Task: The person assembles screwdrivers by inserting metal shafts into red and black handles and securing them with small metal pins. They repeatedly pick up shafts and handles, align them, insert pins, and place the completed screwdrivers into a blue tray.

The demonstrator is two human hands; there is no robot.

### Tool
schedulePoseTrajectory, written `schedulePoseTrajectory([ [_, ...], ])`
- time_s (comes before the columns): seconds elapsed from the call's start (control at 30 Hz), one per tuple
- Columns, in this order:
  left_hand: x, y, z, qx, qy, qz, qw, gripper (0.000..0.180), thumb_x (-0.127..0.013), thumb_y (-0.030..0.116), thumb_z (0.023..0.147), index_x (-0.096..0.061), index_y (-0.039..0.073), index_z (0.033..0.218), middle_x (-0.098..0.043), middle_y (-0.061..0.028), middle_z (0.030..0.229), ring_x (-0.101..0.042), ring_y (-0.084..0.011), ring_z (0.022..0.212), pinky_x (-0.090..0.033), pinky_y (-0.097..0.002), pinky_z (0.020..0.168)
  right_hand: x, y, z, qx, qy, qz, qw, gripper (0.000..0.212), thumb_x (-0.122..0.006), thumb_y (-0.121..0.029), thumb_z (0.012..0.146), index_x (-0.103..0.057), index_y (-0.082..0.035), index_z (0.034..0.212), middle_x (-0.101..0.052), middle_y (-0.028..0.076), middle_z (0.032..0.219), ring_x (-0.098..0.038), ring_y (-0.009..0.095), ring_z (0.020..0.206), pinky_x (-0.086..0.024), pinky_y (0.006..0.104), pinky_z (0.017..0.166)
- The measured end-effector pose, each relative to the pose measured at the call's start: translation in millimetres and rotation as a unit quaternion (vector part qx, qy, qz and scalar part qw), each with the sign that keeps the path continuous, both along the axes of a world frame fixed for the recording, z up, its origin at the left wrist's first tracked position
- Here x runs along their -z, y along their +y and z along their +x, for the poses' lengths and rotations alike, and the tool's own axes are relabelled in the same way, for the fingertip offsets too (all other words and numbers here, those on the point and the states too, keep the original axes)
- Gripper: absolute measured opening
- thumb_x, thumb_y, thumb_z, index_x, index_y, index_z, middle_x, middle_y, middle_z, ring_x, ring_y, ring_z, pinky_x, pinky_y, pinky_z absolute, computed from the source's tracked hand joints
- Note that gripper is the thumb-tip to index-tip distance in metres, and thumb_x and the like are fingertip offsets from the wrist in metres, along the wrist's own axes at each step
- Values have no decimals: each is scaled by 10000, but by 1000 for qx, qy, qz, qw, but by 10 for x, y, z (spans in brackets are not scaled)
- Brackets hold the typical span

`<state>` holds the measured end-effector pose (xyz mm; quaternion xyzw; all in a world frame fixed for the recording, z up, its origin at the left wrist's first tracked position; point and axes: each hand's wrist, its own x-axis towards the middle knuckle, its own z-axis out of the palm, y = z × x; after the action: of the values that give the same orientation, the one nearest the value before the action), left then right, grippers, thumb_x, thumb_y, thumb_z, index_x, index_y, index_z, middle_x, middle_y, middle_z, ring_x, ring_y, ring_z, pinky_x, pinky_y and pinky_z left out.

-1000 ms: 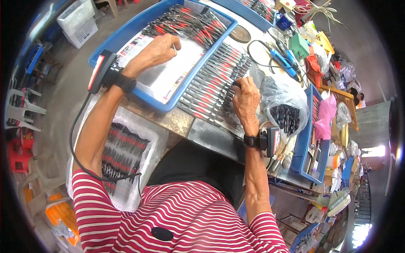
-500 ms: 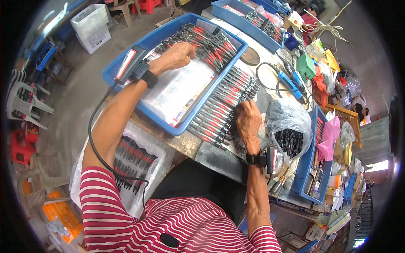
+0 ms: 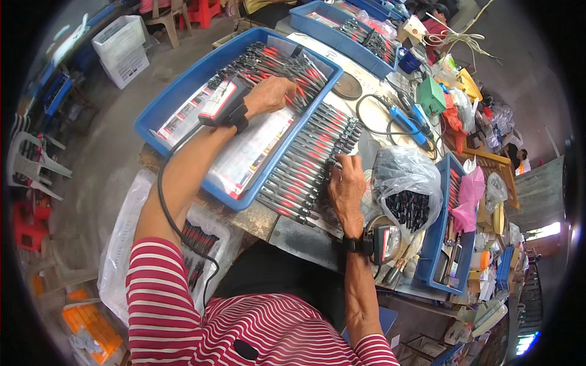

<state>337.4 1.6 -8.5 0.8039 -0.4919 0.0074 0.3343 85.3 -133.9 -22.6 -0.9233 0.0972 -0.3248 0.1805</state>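
Observation:
A blue tray (image 3: pixel 243 204) holds a heap of slim, pen-like tools (image 3: pixel 268 61) in black and red, lying on printed sheets. My left hand (image 3: pixel 271 96) reaches into it with fingers curled down by the heap; what they grip is hidden. Beside the tray, a neat row of similar slim tools (image 3: pixel 302 165), grey with red middles and black ends, lies on the table. At the black ends of this row my right hand (image 3: pixel 346 189) has its fingers bent and closed; I cannot make out what is in them. A clear bag (image 3: pixel 406 171) of black parts sits right of it.
Another blue tray (image 3: pixel 342 36) stands at the back, a narrow one (image 3: pixel 436 256) at the right. Blue-handled tools with cables (image 3: pixel 406 125), a round dark lid (image 3: pixel 348 86) and a green box (image 3: pixel 431 96) lie behind. A plastic-lined container (image 3: pixel 122 268) of similar tools stands lower left.
My left hand has moved rightward across the tray, nearer its right side. My right hand stays by the row's black ends. The whole view has shifted slightly.

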Motion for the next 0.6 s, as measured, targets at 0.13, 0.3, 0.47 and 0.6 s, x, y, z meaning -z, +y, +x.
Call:
schedulePoseTrajectory([
  [0.13,173,-119,58,-1,-68,3,998,339,-477,-54,642,-628,13,937,-618,-173,909,-582,-354,883,-465,-410,817,-171,103,-233,-7,3,13,1000,221,-622,36,739,-572,-26,945,-523,138,839,-545,286,686,-428,378,621],
  [0.3,398,-178,102,-18,-126,-30,991,342,-508,-56,637,-602,61,943,-569,-130,942,-523,-347,864,-413,-407,786,-522,287,-695,-44,31,75,996,261,-623,89,721,-567,-6,958,-521,129,860,-538,259,666,-430,341,586],
  [0.47,469,-164,89,-22,-107,-9,994,408,-542,-36,622,-559,87,1011,-545,-80,1000,-480,-307,872,-400,-391,794,-770,394,-1088,-50,63,129,988,264,-626,103,717,-569,6,956,-534,137,859,-543,237,615,-433,331,563],
  [0.6,439,-136,76,-21,-95,6,995,434,-560,-49,626,-551,98,1035,-542,-68,1021,-473,-301,898,-413,-389,818,-810,429,-1289,-39,82,173,981,250,-637,106,716,-573,19,942,-540,126,835,-532,192,583,-422,294,533],
])
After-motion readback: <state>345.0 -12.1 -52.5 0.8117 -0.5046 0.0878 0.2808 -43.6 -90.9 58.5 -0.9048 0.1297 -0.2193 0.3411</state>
